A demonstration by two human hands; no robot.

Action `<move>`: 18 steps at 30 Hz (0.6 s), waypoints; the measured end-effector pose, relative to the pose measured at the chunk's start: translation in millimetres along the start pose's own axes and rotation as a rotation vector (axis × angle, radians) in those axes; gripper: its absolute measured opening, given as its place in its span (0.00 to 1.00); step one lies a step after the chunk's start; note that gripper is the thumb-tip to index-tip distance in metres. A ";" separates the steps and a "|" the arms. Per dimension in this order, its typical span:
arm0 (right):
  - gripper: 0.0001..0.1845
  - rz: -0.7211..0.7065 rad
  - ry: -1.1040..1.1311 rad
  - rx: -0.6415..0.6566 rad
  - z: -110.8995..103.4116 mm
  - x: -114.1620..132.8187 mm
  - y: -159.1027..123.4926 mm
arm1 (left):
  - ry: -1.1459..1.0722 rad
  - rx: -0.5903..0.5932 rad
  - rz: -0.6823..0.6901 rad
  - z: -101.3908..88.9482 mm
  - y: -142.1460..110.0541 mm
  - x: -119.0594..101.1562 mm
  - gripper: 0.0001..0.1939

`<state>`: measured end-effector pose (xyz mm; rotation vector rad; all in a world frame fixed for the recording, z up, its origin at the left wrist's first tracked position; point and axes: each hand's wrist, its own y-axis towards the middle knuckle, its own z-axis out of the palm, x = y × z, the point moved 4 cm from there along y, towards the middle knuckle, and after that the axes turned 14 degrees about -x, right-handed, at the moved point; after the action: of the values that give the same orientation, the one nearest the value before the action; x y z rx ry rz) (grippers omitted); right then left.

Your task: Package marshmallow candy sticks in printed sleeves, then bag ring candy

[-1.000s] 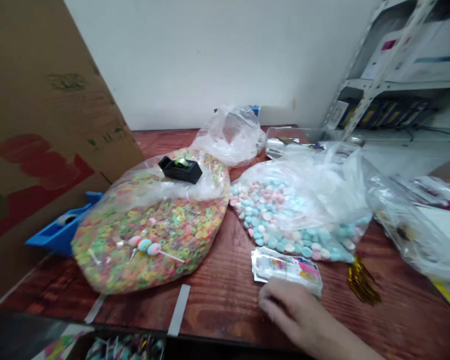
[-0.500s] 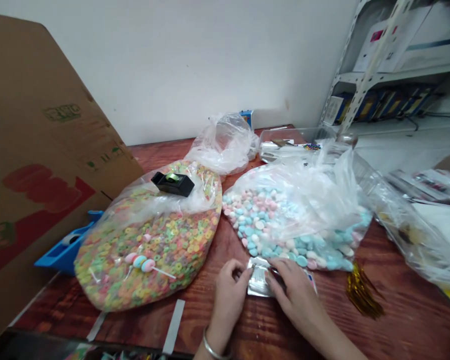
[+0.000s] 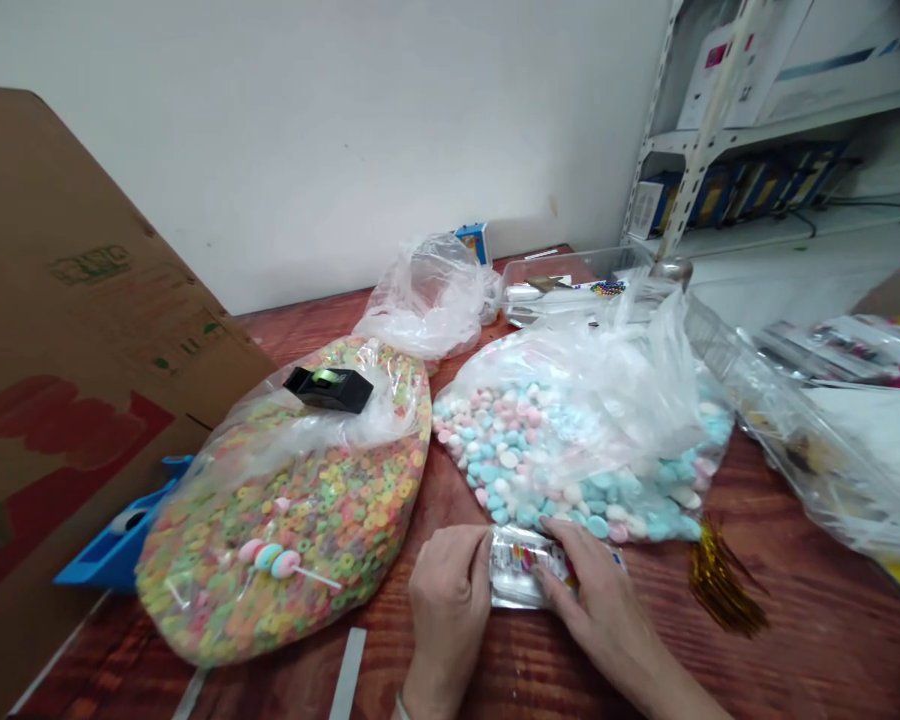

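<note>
We have our left hand [image 3: 448, 610] and right hand [image 3: 604, 600] close together, clamped on a silvery plastic packet [image 3: 521, 570] with colourful printing, which sits at six o'clock on the reddish wooden table [image 3: 810, 640]. At twelve o'clock from our hands, just above the packet, lies a bag of pastel round candies [image 3: 562, 450]. At nine o'clock is a bag of fruit-ring cereal [image 3: 285, 520] with a black tape dispenser [image 3: 328, 389] on top. Gold foil strands [image 3: 720, 580] lie at three o'clock.
</note>
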<state>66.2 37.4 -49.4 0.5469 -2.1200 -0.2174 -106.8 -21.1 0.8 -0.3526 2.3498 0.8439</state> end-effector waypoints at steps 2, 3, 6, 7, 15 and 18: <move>0.21 0.033 0.027 -0.004 -0.9 -2.1 0.6 | -0.123 -0.077 -0.131 -3.8 -2.6 6.0 0.07; 0.22 0.058 0.048 -0.001 -1.2 -3.5 1.1 | -0.194 -0.110 -0.217 -5.4 -3.3 9.2 0.07; 0.27 0.163 0.148 0.020 -2.2 -5.7 3.3 | -0.442 -0.177 -0.448 -7.1 -2.7 15.6 0.08; 0.29 0.199 0.191 0.027 -2.7 -4.9 4.4 | -0.537 -0.183 -0.506 -6.6 -1.4 16.1 0.09; 0.18 0.481 0.681 0.092 0.9 21.3 12.8 | -1.035 -0.370 -0.847 -10.9 10.8 12.3 0.14; 0.18 0.571 0.794 0.054 3.2 26.0 17.4 | -1.241 -0.328 -0.982 -4.7 -0.7 8.3 0.19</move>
<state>45.6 40.7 -25.8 0.0118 -1.4175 0.3353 -115.1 -25.1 -1.8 -0.7435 0.7202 0.6172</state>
